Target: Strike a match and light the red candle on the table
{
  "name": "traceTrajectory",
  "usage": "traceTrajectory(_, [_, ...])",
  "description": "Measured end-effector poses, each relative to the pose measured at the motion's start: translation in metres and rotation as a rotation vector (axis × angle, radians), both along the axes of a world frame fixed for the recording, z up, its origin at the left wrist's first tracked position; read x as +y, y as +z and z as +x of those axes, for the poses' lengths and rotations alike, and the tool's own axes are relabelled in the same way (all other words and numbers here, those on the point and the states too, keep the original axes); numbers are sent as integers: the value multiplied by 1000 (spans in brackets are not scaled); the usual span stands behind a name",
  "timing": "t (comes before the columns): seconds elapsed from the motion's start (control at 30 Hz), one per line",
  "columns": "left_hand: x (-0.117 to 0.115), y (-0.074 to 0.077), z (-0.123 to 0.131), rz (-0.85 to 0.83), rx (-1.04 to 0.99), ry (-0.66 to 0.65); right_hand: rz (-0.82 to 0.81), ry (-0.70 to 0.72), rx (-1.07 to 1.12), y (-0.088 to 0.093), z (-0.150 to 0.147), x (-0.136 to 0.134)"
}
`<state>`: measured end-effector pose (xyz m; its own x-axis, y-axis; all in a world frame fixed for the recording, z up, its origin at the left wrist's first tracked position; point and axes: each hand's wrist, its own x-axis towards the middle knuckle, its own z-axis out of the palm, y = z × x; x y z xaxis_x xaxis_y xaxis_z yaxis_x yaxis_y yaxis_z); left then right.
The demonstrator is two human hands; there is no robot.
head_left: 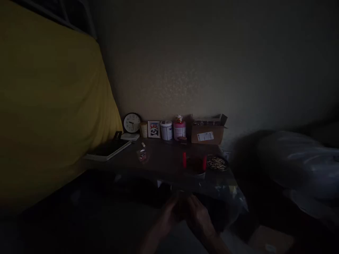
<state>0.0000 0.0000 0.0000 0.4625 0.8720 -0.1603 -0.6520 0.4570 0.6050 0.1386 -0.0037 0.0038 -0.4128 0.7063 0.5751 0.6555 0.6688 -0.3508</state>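
The scene is very dark. My left hand (168, 211) and my right hand (199, 213) are close together in front of the table's near edge, fingers curled in toward each other. Between them lies a dark patch, and whatever they hold there cannot be made out. Beyond the hands, on the table (164, 160), stand two red upright pieces (184, 160) at either side of a dark object whose kind is unclear. Just right of these sits a round dish (227, 163) with many small pale sticks or pieces in it.
Along the wall stand a round clock (131, 122), a panda picture (154, 129), a white tub (166, 130), a pink tub (179, 131) and an opened cardboard box (212, 135). A small clear packet (143, 156) lies mid-table. Yellow cloth (53, 88) hangs at left.
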Motion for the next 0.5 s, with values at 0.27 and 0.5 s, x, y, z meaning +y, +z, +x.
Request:
traceTrajectory(0.27, [2,-3,-4,22,-68,27,-92,91,85,14,9,0])
traceTrajectory(0.5, [6,-21,-3,-70,208,55,-230,30,144,3,24,17])
